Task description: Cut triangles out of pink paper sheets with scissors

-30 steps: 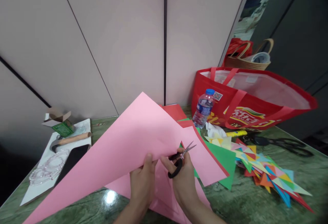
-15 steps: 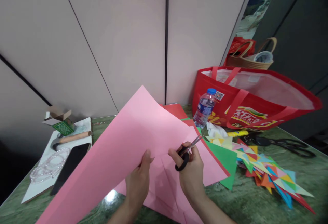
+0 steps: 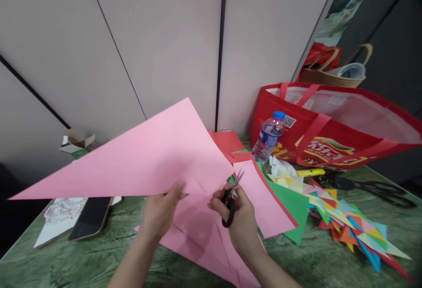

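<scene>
Landmark: bottle (image 3: 269, 136) | Pink sheet (image 3: 148, 156): raised, left of bottle | Left hand (image 3: 165, 209): fingers closed on lower edge | Right hand (image 3: 239, 213): fingers curled round scissors (image 3: 234, 187), front-left of bottle | Risk: exposed blades could nick sheet if right wrist swings left.

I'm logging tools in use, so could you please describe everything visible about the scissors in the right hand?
The small scissors have black, plastic-looking handles and silvery, metal-looking blades, slightly parted. Gripped in the right hand, which partly hides the handles, they point up and slightly rightward, near the right corner of the raised pink sheet; contact is unclear.
</scene>
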`<state>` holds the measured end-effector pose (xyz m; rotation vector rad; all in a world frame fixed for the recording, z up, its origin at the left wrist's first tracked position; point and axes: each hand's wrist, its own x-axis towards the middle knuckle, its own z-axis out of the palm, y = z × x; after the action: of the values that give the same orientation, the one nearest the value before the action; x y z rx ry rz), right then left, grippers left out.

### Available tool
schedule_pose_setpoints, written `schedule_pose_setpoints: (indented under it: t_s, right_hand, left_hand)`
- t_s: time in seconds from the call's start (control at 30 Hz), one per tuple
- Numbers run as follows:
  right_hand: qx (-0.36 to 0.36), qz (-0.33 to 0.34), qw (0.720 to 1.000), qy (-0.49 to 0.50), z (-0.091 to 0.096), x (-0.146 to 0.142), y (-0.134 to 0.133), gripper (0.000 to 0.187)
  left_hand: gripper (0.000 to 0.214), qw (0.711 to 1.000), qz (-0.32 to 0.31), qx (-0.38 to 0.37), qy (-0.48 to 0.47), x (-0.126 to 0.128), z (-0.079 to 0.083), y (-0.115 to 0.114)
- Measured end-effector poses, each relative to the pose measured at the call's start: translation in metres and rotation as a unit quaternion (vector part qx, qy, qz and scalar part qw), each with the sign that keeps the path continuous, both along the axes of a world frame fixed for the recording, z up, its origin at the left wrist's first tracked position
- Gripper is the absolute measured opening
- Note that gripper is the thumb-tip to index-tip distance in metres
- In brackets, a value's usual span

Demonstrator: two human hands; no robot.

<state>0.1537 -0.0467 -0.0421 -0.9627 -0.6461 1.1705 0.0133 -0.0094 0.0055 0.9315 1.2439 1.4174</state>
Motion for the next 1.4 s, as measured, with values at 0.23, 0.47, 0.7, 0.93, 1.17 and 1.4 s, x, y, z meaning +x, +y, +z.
schedule_pose_setpoints:
  t_s: [0.23, 0.47, 0.7, 0.93, 1.17, 1.4]
  right_hand:
    - [-0.006, 0.306, 0.943, -0.127, 0.003, 0.011, -0.01, 0.038]
    - [-0.075, 0.403, 0.912, -0.029, 0.01, 0.012, -0.014, 0.049]
    - [-0.072, 0.393, 0.916, -0.021, 0.014, 0.015, -0.016, 0.039]
    - [-0.074, 0.392, 0.917, -0.029, 0.012, 0.014, -0.015, 0.038]
    - [-0.079, 0.397, 0.914, -0.036, 0.012, 0.013, -0.015, 0.04]
    - [-0.079, 0.39, 0.917, -0.039, 0.015, 0.013, -0.015, 0.04]
  left_hand:
    - [0.047, 0.995, -0.014, 0.062, -0.071, -0.02, 0.023, 0.006]
    - [0.047, 0.999, -0.036, 0.007, -0.008, -0.02, 0.016, 0.002]
    - [0.042, 0.996, -0.084, -0.016, 0.034, -0.022, 0.007, 0.003]
    - [0.042, 0.995, -0.075, -0.013, 0.064, -0.021, 0.008, 0.003]
    - [0.039, 0.994, -0.083, -0.017, 0.064, -0.022, 0.007, 0.002]
    - [0.036, 0.989, -0.131, -0.035, 0.052, -0.022, 0.006, 0.002]
